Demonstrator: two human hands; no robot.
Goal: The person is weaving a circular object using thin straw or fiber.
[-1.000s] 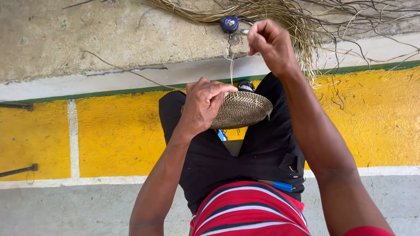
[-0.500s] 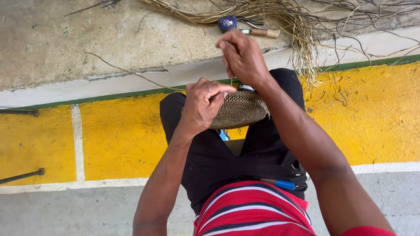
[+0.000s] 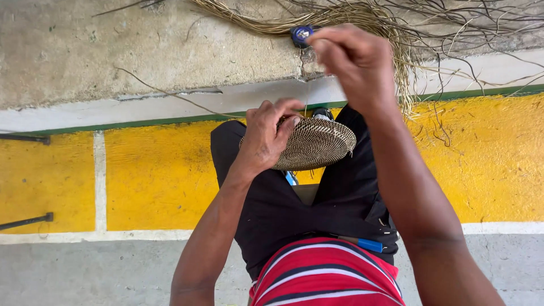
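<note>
The yellow painted wall [image 3: 158, 175] with its white lines, and the grey concrete ledge [image 3: 113, 51] above it, fill most of the view; the person sits facing them, so the ledge serves as a shelf for the raw material within arm's reach. A long bundle of dried straw fibres [image 3: 362, 17] lies along the ledge and spills over its edge on the right, loose ends hanging down over the yellow paint.

The person's black-trousered knees [image 3: 272, 209] are drawn up, and the round woven piece [image 3: 317, 144], a tightly coiled, brownish disc, sits at knee level between them, seemingly propped there so it stays steady. The left hand [image 3: 269, 139] clamps the near-left rim of the disc, fingers curled over the top with the thumb pressed at the edge, pinning the spot where the strand enters. The right hand [image 3: 354, 59] is raised well above the disc, its fingers pinched narrow on a thin pale strand [image 3: 306, 99] that runs almost straight down to the rim, held taut.

A small blue round object [image 3: 301, 34] rests on the ledge just beside the right hand; what it is cannot be told. Something blue [image 3: 362, 245] pokes from the waistband, mostly hidden. The right fingertips are blurred, and the disc's left part is covered by the left hand. Dark metal rods [image 3: 25, 221] are cut off at the left edge.
</note>
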